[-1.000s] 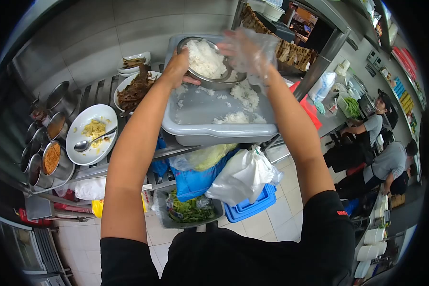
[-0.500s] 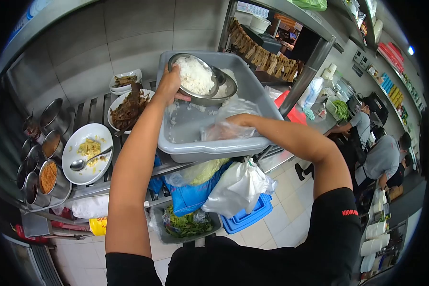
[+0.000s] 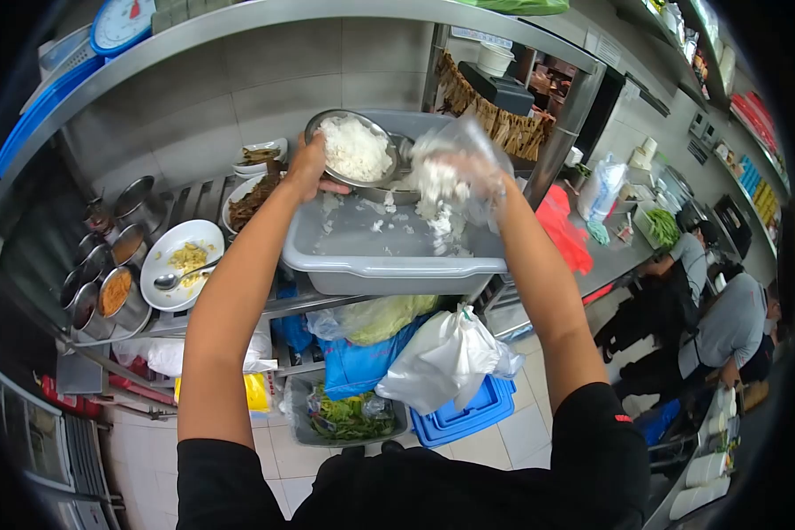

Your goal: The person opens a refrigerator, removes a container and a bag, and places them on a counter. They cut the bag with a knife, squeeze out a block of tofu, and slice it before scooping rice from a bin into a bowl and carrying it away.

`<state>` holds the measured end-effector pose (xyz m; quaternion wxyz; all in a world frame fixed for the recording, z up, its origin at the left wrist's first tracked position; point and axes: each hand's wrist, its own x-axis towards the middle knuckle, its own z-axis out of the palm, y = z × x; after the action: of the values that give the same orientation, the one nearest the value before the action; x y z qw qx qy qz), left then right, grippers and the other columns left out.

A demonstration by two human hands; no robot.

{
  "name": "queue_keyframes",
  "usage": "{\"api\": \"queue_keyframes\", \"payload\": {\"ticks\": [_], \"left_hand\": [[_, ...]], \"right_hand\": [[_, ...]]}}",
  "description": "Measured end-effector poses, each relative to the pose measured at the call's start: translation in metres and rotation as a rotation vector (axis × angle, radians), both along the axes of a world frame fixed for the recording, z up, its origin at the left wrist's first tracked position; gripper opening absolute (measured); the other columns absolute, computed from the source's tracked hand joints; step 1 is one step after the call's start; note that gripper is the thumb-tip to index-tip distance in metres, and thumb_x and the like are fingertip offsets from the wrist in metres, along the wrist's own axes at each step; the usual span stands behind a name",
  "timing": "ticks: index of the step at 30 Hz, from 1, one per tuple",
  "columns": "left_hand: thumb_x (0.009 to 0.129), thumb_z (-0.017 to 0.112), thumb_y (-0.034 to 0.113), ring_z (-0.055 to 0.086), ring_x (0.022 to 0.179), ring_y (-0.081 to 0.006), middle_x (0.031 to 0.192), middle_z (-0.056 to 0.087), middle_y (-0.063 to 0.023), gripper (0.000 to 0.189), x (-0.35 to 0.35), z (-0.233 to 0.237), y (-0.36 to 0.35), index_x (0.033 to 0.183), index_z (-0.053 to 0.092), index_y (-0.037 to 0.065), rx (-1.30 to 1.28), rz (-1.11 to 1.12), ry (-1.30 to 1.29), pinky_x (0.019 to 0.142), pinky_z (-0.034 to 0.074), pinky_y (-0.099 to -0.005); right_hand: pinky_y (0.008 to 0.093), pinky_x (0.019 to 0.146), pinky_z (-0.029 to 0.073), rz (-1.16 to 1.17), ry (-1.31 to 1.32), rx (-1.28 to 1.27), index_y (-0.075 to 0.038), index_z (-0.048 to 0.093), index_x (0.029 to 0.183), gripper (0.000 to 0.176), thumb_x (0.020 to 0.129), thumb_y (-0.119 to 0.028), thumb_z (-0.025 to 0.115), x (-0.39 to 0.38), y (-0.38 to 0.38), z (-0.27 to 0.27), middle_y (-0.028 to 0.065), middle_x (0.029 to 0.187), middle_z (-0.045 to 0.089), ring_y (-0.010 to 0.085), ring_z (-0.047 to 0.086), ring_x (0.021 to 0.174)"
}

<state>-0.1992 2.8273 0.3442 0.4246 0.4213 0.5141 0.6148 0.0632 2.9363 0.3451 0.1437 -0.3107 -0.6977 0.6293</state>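
The grey tub (image 3: pixel 397 269) sits centre frame. Above its far edge, the left hand (image 3: pixel 307 168) grips the rim of the metal bowl (image 3: pixel 382 189), heaped with rice (image 3: pixel 353 148). The gloved right hand (image 3: pixel 466 172) cups a rice clump (image 3: pixel 433 184). Advisable: keep the clump over the tub so loose grains fall inside.

The left hand (image 3: pixel 307 168) grips the rim of a metal bowl (image 3: pixel 392 157) heaped with white rice (image 3: pixel 353 146), over the far end of a grey tub (image 3: pixel 371 265). The right hand (image 3: pixel 461 170), in a clear plastic glove, clutches a rice clump (image 3: pixel 433 181) above the tub. A plate (image 3: pixel 170 246) with a spoon (image 3: pixel 181 276) lies toward the left edge of the surface (image 3: pixel 199 196).
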Motion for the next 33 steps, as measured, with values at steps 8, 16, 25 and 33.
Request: {"api": "queue_keyframes", "payload": {"ticks": [8, 16, 25, 33], "left_hand": [[0.094, 0.023, 0.036, 0.061, 0.088, -0.0349, 0.118, 0.048, -0.0206, 0.047, 0.084, 0.008, -0.038, 0.131, 0.025, 0.007, -0.113, 0.116, 0.08, 0.053, 0.058, -0.0464], [0.095, 0.021, 0.038, 0.057, 0.096, -0.0421, 0.12, 0.047, -0.0221, 0.048, 0.119, 0.0, -0.061, 0.13, 0.03, 0.006, -0.139, 0.179, -0.034, 0.066, 0.053, -0.057], [0.095, 0.015, 0.041, 0.051, 0.107, -0.0418, 0.126, 0.044, -0.0222, 0.053, 0.089, 0.009, -0.114, 0.133, 0.027, 0.006, 0.063, 0.095, -0.311, 0.076, 0.048, -0.0618], [0.093, 0.024, 0.049, 0.052, 0.11, -0.0331, 0.125, 0.05, -0.0142, 0.057, 0.054, 0.004, -0.249, 0.131, 0.036, 0.008, 0.175, -0.054, -0.288, 0.081, 0.048, -0.0562]], "right_hand": [[0.0376, 0.096, 0.033, -0.127, 0.456, 0.656, -0.002, 0.049, 0.121, 0.075, 0.085, -0.065, 0.032, -0.056, 0.004, -0.017, 0.0179, 0.125, 0.049, 0.0262, 0.045, 0.115], [0.0408, 0.1, 0.03, 0.06, 0.197, 0.464, -0.011, 0.031, 0.137, 0.068, 0.089, -0.059, 0.022, -0.063, -0.033, -0.017, 0.0176, 0.141, 0.029, 0.0308, 0.03, 0.128], [0.0387, 0.1, 0.03, -0.485, 0.202, 0.695, -0.007, 0.035, 0.135, 0.083, 0.083, -0.071, 0.021, 0.004, 0.002, 0.032, 0.018, 0.124, 0.05, 0.0288, 0.043, 0.119], [0.0369, 0.102, 0.03, 0.524, 0.384, 0.9, -0.003, 0.044, 0.128, 0.063, 0.09, -0.053, 0.039, -0.089, -0.176, 0.076, 0.0157, 0.129, 0.046, 0.0279, 0.041, 0.121]]}}
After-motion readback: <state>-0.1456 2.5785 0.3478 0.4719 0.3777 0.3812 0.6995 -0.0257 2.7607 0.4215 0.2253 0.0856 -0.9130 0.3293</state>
